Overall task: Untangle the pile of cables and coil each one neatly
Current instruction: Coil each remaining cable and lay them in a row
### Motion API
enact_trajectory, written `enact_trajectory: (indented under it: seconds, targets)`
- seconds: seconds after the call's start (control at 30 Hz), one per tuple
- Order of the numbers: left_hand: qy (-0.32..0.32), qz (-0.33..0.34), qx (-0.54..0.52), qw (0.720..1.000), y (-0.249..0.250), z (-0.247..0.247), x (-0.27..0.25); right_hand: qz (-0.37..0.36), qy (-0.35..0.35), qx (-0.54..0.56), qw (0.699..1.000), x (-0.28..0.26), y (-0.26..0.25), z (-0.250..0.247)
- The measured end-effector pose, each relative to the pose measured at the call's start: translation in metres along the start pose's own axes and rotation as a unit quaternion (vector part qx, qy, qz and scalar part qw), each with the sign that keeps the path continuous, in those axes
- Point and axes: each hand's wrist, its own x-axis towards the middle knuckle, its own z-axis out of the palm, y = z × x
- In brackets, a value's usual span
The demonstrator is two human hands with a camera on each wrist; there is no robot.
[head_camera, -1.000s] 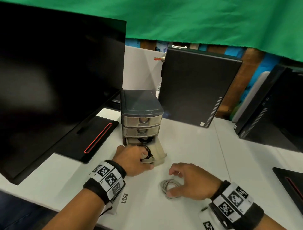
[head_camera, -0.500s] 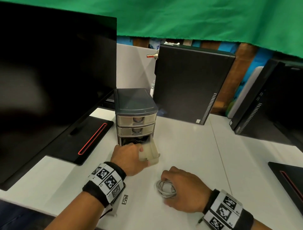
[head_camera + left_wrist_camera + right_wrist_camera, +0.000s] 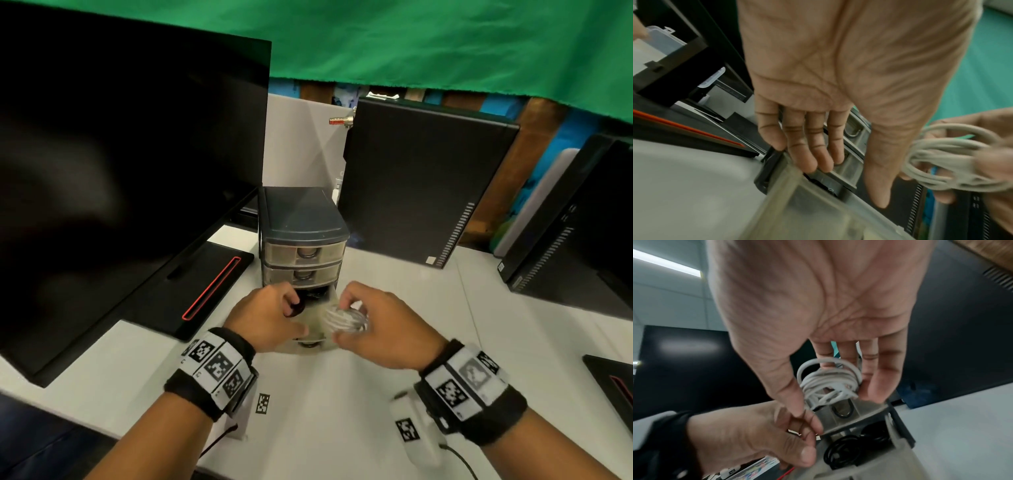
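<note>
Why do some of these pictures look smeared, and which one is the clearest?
Head view is sharpest, though its wide lens bends the monitor. Left wrist view smears the open drawer and the white cable coil, probably from motion. Right wrist view keeps that coil fairly crisp, while the left hand below it is soft.

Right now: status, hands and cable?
Right hand holds white coil over open bottom drawer. Left hand on drawer. Black cables already inside.

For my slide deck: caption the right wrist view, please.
Right hand holds coiled white cable above open translucent plastic drawer containing coiled black cables.
</note>
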Motion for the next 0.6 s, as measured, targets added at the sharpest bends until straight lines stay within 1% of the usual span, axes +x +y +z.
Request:
enact_trajectory:
  seconds: [0.03,0.1,0.17,0.23,0.3,0.33,0.37,0.4,0.47,0.5,0.53,0.57,0.6]
  targets:
    - [-0.001,-0.008,-0.012,1.000,-0.003,-0.002,0.001,-0.002,0.020,0.003,1.000,0.012,-0.003,0.005]
    - [0.007,-0.017,-0.031,0.999,-0.009,-0.006,0.002,0.006,0.024,-0.018,1.000,0.032,-0.004,0.017]
    - [0.024,-0.018,-0.052,0.998,-0.015,-0.009,0.002,0.021,-0.013,-0.075,0.997,0.041,0.003,0.030]
    - [0.041,-0.014,-0.056,0.997,-0.020,-0.013,0.003,0.007,-0.043,-0.118,0.992,0.039,0.011,0.037]
    - [0.050,-0.016,-0.060,0.997,-0.023,-0.020,0.004,-0.008,-0.011,-0.097,0.995,0.029,0.016,0.034]
    - [0.038,-0.024,-0.061,0.997,-0.024,-0.024,0.004,-0.003,0.018,-0.084,0.996,0.023,0.018,0.031]
    - [0.001,-0.036,-0.051,0.998,-0.025,-0.027,0.004,0.010,0.039,-0.080,0.996,0.018,0.020,0.029]
    - [-0.061,-0.054,-0.031,0.996,-0.024,-0.029,0.003,0.033,0.047,-0.083,0.995,0.014,0.020,0.027]
    - [-0.194,-0.096,0.017,0.976,-0.020,-0.027,-0.001,0.095,0.015,-0.095,0.991,0.011,0.021,0.029]
    - [-0.232,-0.111,0.033,0.966,-0.019,-0.024,-0.003,0.121,-0.011,-0.099,0.988,0.012,0.021,0.032]
    - [-0.245,-0.119,0.044,0.961,-0.019,-0.020,-0.004,0.135,-0.029,-0.101,0.985,0.013,0.022,0.036]
    - [-0.243,-0.122,0.048,0.961,-0.019,-0.017,-0.004,0.148,-0.034,-0.103,0.983,0.015,0.023,0.039]
    - [-0.232,-0.121,0.043,0.964,-0.019,-0.016,-0.004,0.157,-0.025,-0.095,0.983,0.019,0.023,0.042]
